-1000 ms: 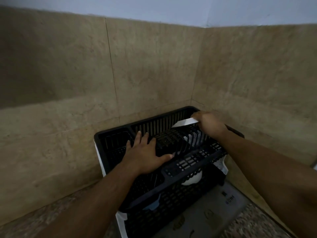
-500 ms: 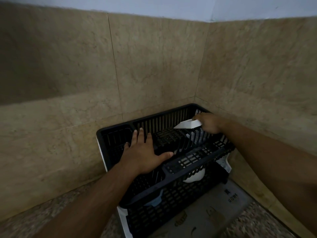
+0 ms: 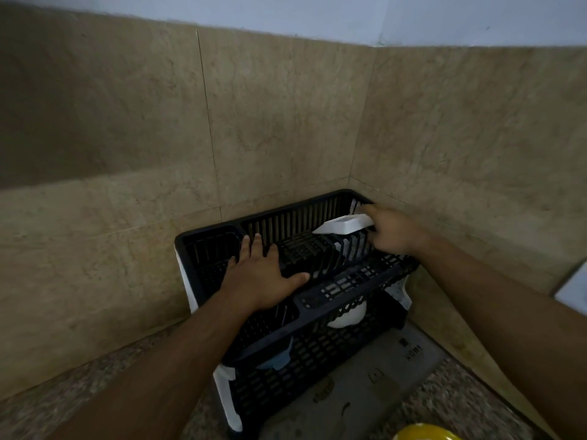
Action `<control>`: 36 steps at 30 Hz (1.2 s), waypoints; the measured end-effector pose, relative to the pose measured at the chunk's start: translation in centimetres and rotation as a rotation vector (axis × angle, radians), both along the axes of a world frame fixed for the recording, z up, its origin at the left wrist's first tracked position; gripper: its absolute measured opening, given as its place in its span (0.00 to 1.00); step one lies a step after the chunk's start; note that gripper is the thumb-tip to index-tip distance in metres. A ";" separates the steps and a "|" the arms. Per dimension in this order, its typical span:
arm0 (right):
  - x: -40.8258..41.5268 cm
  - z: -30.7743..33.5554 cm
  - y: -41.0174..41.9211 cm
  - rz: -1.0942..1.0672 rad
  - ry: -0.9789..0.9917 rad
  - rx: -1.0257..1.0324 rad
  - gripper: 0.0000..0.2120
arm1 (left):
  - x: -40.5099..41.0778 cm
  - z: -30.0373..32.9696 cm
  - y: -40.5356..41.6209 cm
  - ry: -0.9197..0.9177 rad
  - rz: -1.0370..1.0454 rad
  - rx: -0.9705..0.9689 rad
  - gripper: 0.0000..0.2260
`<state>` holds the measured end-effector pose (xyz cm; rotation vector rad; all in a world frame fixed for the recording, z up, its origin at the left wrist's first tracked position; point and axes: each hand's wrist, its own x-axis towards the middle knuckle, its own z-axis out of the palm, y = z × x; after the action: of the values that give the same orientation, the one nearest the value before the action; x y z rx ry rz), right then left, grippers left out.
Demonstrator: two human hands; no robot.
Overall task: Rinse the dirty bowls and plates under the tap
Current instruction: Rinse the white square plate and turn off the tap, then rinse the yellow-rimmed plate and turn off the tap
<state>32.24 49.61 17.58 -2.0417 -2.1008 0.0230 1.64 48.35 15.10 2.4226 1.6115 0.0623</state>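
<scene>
The right hand [image 3: 392, 230] holds a white dish [image 3: 344, 225] over the black rack [image 3: 349, 282], left hand [image 3: 263, 277] flat on it.

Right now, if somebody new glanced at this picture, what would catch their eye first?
Probably the black plastic two-tier dish rack tucked into the corner of the beige tiled walls. The left hand lies flat on its top tier, while the right hand holds a white square dish over the slots at the right end. A white bowl shows on the lower tier.
</scene>
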 end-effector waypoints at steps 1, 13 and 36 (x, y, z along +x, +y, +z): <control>-0.3 0.2 -1.3 -0.007 0.016 0.048 0.26 | 0.0 0.3 -0.2 0.002 -0.002 -0.001 0.46; -3.1 -3.0 -24.5 -0.284 0.442 0.185 0.12 | 3.2 2.2 -13.5 -0.372 -0.168 0.306 0.13; -4.0 -21.7 -39.3 -0.884 0.846 -0.210 0.13 | 10.5 -19.2 -22.0 -0.249 -0.098 -0.498 0.12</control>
<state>28.26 10.29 -4.16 -2.2957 -0.6634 0.8147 12.14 26.34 -4.11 2.0138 1.2221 -0.0482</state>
